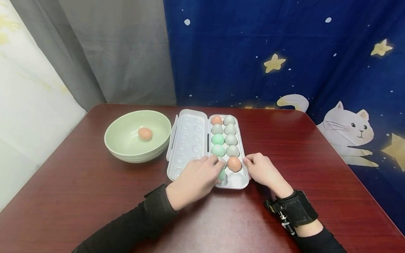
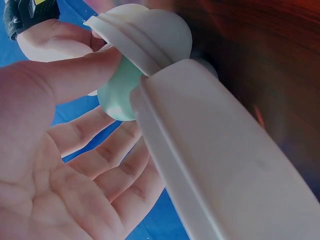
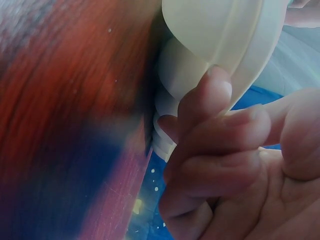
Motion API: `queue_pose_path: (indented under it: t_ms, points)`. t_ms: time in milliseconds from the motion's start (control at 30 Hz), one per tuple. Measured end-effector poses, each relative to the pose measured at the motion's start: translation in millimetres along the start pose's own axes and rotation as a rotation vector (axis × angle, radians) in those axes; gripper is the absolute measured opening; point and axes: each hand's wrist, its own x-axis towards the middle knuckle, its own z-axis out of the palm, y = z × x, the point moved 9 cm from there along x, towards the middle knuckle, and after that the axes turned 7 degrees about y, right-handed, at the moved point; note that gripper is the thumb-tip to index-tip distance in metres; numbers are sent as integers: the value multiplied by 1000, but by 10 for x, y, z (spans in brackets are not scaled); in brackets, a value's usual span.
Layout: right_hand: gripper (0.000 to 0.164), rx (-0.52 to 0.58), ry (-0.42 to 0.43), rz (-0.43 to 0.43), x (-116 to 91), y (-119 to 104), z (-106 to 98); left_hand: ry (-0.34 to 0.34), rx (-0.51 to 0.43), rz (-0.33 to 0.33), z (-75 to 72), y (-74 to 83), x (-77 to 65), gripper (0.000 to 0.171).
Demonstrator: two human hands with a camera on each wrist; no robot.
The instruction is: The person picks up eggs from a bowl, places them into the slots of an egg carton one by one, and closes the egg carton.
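An egg carton (image 1: 236, 180) lies with its lid (image 1: 190, 140) folded out to the left. Two columns of eggs fill most of it: orange-brown, pale grey and mint green. My left hand (image 1: 200, 178) reaches over the near left corner and pinches a mint green egg (image 2: 119, 95) between thumb and fingers, low at its cup. Beside it sits a brown egg (image 1: 234, 164); the near right cup holds no egg. With curled fingers, my right hand (image 1: 262, 170) grips the carton's right rim near the front, the fingertips (image 3: 220, 82) against its underside.
A pale green bowl (image 1: 126, 154), with another nested under it, stands left of the carton and holds one brown egg (image 1: 145, 134). The dark red table (image 1: 284, 133) ends at a blue curtain (image 1: 227, 52) behind.
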Motion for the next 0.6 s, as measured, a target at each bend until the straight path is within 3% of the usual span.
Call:
queue_pose_path:
  t_ms: [600]
  points:
    - [31, -1, -1, -1, -3, -11, -9, 11, 8, 27, 13, 30, -8, 11]
